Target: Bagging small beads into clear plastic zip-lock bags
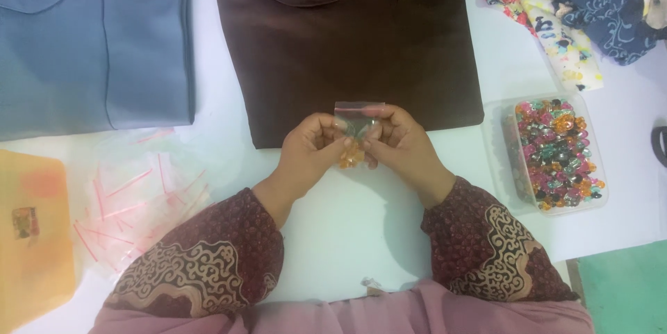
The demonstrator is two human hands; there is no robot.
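White table (347, 237) under us: our left hand (313, 146) and right hand (401, 145) together pinch a small bag (357, 120) holding orange beads (351, 155), beside a bead tray (497, 160).

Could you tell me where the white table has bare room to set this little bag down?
Bare white table lies below both hands, between the patterned sleeves. Crowded: the pile of clear red-striped bags on the left, and the clear plastic box of coloured gems on the right.
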